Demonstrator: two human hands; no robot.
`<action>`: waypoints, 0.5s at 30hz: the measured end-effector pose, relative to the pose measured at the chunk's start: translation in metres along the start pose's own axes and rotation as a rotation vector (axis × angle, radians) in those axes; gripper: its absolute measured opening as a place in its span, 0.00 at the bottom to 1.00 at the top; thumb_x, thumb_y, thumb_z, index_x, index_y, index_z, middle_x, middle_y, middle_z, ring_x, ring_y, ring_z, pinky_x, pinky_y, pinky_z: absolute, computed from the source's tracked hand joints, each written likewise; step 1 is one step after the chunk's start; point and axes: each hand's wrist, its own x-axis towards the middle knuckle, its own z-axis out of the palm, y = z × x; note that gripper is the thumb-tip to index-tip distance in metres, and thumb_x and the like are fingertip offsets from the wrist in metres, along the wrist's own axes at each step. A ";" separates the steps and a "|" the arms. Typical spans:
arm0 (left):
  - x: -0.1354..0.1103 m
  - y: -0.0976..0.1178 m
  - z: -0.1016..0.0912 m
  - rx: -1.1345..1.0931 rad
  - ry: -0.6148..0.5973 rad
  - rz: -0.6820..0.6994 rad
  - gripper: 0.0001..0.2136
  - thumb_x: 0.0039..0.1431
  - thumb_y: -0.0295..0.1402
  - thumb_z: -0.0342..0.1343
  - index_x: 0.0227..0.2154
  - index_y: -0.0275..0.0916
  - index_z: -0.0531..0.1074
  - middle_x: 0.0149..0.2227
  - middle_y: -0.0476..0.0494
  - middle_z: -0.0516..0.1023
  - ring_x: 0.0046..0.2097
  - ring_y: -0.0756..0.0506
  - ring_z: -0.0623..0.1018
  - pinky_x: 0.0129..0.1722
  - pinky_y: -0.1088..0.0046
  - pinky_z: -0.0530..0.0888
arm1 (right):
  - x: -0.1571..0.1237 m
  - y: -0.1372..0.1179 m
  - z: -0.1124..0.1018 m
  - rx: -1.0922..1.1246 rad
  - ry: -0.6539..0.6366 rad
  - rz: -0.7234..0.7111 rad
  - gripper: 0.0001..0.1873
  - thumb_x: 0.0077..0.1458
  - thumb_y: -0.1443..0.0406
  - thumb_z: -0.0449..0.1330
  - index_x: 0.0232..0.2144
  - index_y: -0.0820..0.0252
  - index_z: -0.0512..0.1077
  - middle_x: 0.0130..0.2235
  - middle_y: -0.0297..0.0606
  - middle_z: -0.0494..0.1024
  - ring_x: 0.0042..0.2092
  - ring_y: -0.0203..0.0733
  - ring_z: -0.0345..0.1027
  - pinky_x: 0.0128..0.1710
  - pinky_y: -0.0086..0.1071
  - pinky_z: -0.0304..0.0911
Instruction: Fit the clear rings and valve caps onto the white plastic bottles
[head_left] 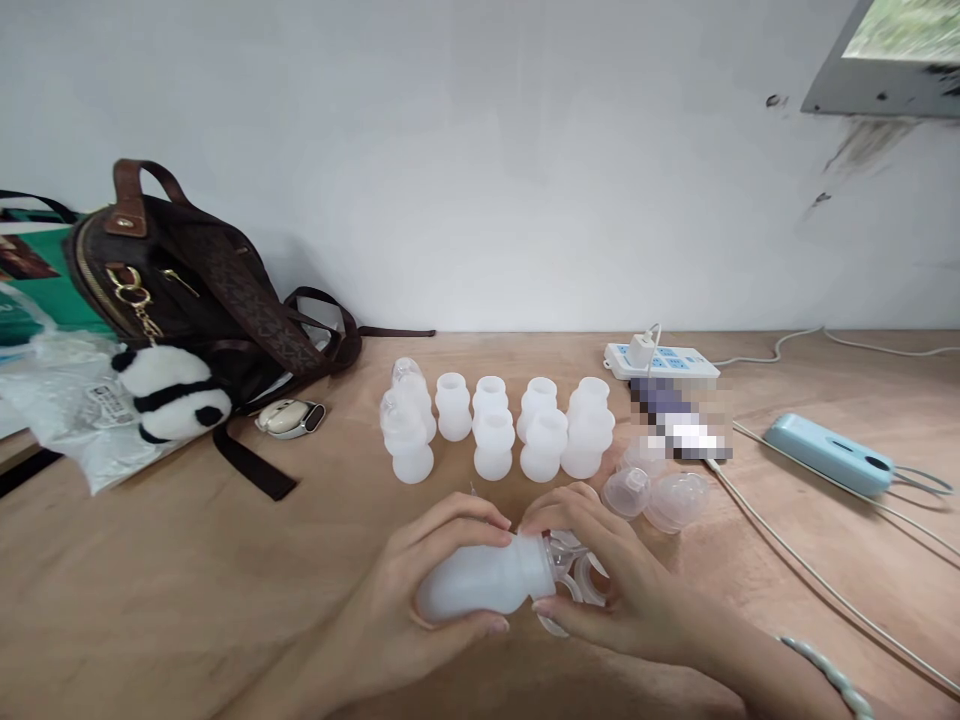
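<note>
A milky white baby bottle [476, 580] lies sideways above the table, its neck pointing right. My left hand [420, 570] is wrapped around the bottle's body. At the neck end, the fingers and thumb of my right hand [600, 560] close on a collar ring, with a clear teat [559, 560] sticking out. Loose clear rings [591, 580] lie just behind and beneath that hand. Several open white bottles [493, 445] stand in rows beyond my hands. On the left of them, a bottle with a clear teat on top [397, 412] stands upright.
Clear dome caps [676, 500] rest to the right of the bottles. Farther right are a power strip [690, 365], a blue power bank [829, 455] and a white cable [799, 570]. A dark backpack [217, 290], a panda plush [176, 395] and a plastic bag [75, 410] occupy the left.
</note>
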 end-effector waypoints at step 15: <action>0.005 -0.002 -0.015 -0.604 0.034 -0.473 0.19 0.61 0.49 0.60 0.50 0.45 0.72 0.44 0.45 0.76 0.36 0.45 0.78 0.32 0.73 0.77 | -0.005 0.006 0.006 -0.246 0.295 -0.217 0.17 0.65 0.66 0.57 0.56 0.56 0.63 0.46 0.46 0.79 0.43 0.48 0.76 0.41 0.41 0.68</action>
